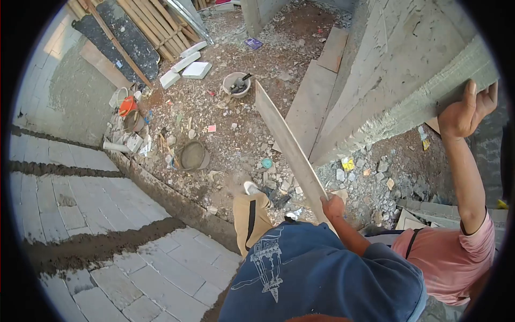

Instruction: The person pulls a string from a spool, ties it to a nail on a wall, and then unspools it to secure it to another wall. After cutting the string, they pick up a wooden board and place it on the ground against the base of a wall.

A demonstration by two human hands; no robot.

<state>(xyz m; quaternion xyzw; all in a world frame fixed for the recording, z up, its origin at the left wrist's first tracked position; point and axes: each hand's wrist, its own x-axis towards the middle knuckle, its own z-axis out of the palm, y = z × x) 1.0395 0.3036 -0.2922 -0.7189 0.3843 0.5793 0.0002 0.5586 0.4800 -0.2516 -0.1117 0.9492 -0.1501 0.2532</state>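
Observation:
My right hand [333,206] is closed around the edge of a long, thin wooden board [289,142], near its lower end. The board slants away from me, its far end near a white bucket [236,85] with dark tools in it. My left hand is out of view. Right of me, a co-worker in a pink shirt [448,252] has a raised hand [468,111] against the edge of a rough plastered wall [399,80]. Flat boards [308,104] lie along the foot of that wall.
Rubble and litter [214,118] cover the ground. To the left stands a block wall [150,268] with mortar bands. Near it are a mortar bucket [193,155] and an orange container [127,106]. White blocks [196,70] and bamboo poles [153,27] lie at the back.

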